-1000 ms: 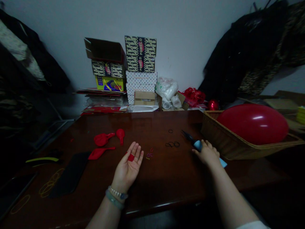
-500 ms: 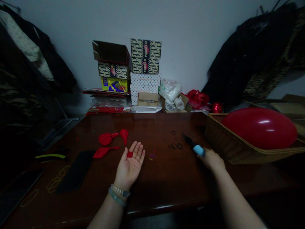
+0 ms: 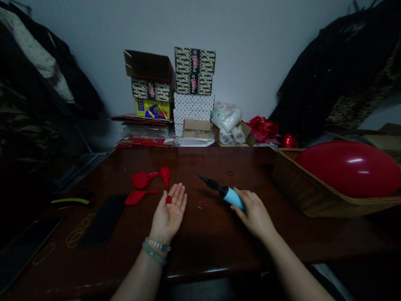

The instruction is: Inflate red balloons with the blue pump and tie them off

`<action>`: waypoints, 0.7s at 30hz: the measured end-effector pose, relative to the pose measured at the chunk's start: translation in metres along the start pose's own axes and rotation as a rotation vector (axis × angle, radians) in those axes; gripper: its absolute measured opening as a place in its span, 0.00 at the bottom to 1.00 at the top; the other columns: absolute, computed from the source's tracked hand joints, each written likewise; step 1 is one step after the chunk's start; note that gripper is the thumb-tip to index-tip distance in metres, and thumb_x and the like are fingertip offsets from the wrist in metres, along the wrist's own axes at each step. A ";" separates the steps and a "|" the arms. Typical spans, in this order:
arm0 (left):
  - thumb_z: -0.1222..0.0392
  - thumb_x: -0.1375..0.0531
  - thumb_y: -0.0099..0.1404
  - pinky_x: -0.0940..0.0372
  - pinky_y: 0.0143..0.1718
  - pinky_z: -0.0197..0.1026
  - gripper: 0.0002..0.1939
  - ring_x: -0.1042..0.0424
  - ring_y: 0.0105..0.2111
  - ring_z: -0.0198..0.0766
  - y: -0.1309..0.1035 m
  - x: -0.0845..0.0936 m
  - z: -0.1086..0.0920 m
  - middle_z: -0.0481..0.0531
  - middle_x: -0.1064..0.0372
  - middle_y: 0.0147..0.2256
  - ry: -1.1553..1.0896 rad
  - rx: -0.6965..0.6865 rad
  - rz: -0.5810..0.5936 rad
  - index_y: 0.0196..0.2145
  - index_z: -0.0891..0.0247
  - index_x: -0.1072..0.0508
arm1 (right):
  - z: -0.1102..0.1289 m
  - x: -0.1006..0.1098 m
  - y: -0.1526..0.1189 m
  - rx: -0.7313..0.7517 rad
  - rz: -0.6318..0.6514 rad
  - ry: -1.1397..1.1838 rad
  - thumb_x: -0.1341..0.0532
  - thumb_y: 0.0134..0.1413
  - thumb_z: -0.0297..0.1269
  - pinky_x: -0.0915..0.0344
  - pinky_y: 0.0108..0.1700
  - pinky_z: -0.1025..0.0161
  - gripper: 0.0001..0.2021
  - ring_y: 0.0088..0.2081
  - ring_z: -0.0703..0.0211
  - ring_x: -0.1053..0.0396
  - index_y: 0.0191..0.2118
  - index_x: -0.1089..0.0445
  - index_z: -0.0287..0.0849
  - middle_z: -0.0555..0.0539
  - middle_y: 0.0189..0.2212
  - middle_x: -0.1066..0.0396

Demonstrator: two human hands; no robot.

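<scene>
My left hand [image 3: 169,213] lies palm up over the table, its fingers stretched out. A small red piece [image 3: 169,199] rests at the base of the fingers near the thumb; I cannot make out what it is. Just beyond are three uninflated red balloons [image 3: 165,175], apart from the hand. My right hand [image 3: 252,209] is wrapped round the light-blue body of a hand balloon pump [image 3: 233,198]. The pump's black tapered nozzle points left toward my left hand. Small coloured bands [image 3: 202,203] lie on the table between the two hands.
A wicker basket [image 3: 291,188] with a large inflated red balloon [image 3: 347,167] stands right. Left are a dark flat slab [image 3: 103,221], yellow rubber bands [image 3: 77,236] and a yellow-green strip [image 3: 70,201]. Boxes [image 3: 194,108] and plastic bags [image 3: 227,117] line the wall. A black band [image 3: 230,173] lies beyond the pump.
My right hand has carried the pump leftward, toward my left hand, and its nozzle now points more to the left. My left hand stays nearly in place, palm up.
</scene>
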State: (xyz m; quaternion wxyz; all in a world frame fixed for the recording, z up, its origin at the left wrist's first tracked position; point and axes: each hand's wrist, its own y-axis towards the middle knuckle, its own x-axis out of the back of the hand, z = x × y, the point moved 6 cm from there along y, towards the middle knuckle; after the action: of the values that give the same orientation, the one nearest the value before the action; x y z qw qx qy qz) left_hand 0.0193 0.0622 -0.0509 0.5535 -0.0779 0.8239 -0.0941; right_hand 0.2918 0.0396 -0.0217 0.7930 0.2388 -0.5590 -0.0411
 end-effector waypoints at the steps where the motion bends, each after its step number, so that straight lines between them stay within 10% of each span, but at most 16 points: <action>1: 0.59 0.50 0.69 0.39 0.55 0.48 0.16 0.34 0.54 0.43 0.001 0.000 0.000 0.60 0.32 0.53 0.003 -0.001 0.001 0.48 0.68 0.29 | 0.011 0.001 -0.002 0.031 -0.024 0.035 0.42 0.58 0.41 0.39 0.52 0.50 0.26 0.49 0.48 0.36 0.61 0.45 0.44 0.41 0.50 0.34; 8: 0.59 0.51 0.69 0.36 0.51 0.46 0.16 0.34 0.54 0.43 0.005 0.002 0.002 0.60 0.33 0.54 0.027 0.007 -0.012 0.49 0.65 0.29 | 0.055 -0.012 -0.014 0.157 0.090 0.156 0.40 0.57 0.39 0.37 0.50 0.51 0.28 0.48 0.50 0.35 0.62 0.45 0.47 0.42 0.51 0.35; 21: 0.54 0.53 0.70 0.37 0.51 0.40 0.20 0.34 0.54 0.41 0.003 0.003 0.004 0.62 0.35 0.55 0.234 -0.097 -0.086 0.43 0.66 0.25 | 0.060 -0.012 -0.016 0.175 0.128 0.131 0.39 0.55 0.38 0.36 0.47 0.51 0.28 0.47 0.49 0.35 0.61 0.44 0.48 0.42 0.49 0.34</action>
State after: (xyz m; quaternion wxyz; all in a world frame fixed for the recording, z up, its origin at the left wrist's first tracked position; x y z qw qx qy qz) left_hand 0.0221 0.0638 -0.0558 0.4446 -0.1284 0.8823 -0.0863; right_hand 0.2363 0.0094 -0.0232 0.8050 0.2731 -0.5214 0.0744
